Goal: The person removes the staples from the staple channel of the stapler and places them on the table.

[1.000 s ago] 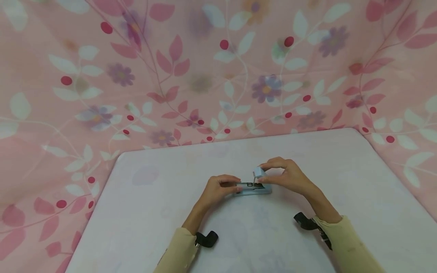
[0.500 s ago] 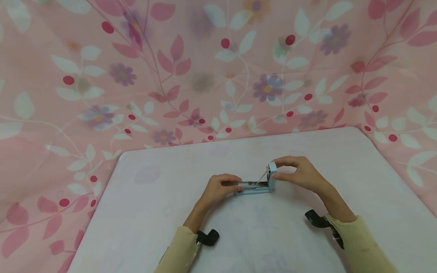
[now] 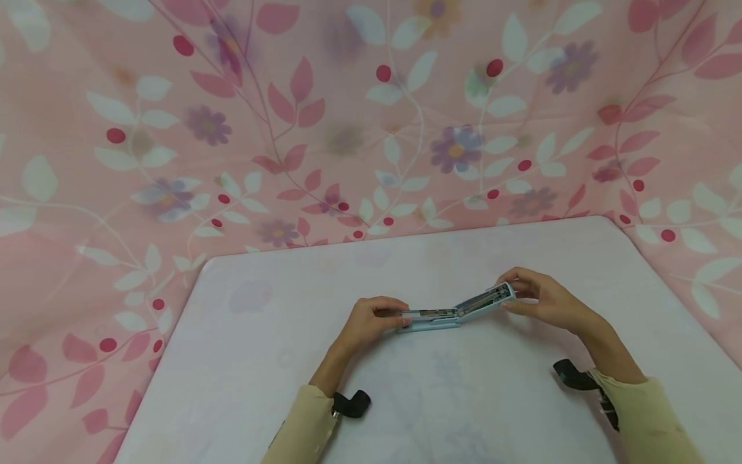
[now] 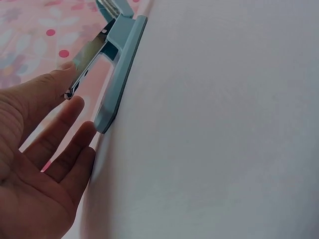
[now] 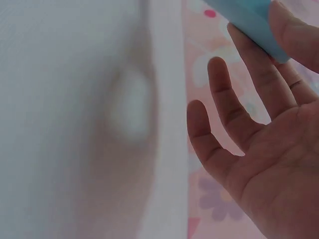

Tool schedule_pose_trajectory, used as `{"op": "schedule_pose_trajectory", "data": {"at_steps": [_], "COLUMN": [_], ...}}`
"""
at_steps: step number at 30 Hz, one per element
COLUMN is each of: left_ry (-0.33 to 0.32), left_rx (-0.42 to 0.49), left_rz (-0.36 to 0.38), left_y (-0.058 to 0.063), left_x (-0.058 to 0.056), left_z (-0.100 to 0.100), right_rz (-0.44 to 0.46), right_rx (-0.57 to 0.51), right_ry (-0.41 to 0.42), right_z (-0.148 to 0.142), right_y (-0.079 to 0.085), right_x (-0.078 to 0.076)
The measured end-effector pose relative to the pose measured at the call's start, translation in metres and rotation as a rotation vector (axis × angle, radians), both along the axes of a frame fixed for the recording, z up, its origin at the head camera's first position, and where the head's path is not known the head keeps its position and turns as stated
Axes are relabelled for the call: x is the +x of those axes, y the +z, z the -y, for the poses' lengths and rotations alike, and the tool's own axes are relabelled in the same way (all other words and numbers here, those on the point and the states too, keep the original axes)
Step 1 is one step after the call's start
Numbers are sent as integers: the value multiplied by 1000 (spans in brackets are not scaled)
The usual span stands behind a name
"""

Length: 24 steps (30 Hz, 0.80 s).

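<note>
Lying on the white surface (image 3: 440, 399) with its base flat, the pale blue stapler (image 3: 431, 319) is swung wide open: the left hand (image 3: 371, 320) pinches the metal magazine end, while the right hand (image 3: 542, 299) holds the tip of the raised top arm between thumb and fingers. If either pinch slackens, the sprung arm could snap shut onto fingertips, or the base could skid.

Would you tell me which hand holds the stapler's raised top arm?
The right hand pinches the raised top arm; the left hand holds the base flat on the table.
</note>
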<state>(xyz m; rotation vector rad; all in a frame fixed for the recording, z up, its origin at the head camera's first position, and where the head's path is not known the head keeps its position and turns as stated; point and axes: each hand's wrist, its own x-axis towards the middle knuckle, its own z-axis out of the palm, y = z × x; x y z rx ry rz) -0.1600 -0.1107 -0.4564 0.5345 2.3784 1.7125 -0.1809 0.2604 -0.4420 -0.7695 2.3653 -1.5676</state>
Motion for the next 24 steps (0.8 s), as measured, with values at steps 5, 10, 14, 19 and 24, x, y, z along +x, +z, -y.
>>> {"op": "schedule_pose_trajectory", "data": {"at_steps": [5,10,14,19,24], "left_ry": [11,1,5,13,-36], "left_rx": [0,-9,-9,-7,15], "left_rz": [8,-4,10,23,-9], "left_y": [-21,-20,-18,-9,3], "left_x": [-8,-8,-6,-1,3], "left_z": [4,2,-1,-5,-7], "right_rz": [75,80,64,62,65], "right_rx": [-27,-26,-33,-51,-57], "right_ry": [64,80,90,99,97], "right_z": [-9,-12,-14,-13,-10], "right_y": [-12,-15,-14,-14,-13], "right_x": [0,-1,-1,-2,-1]}}
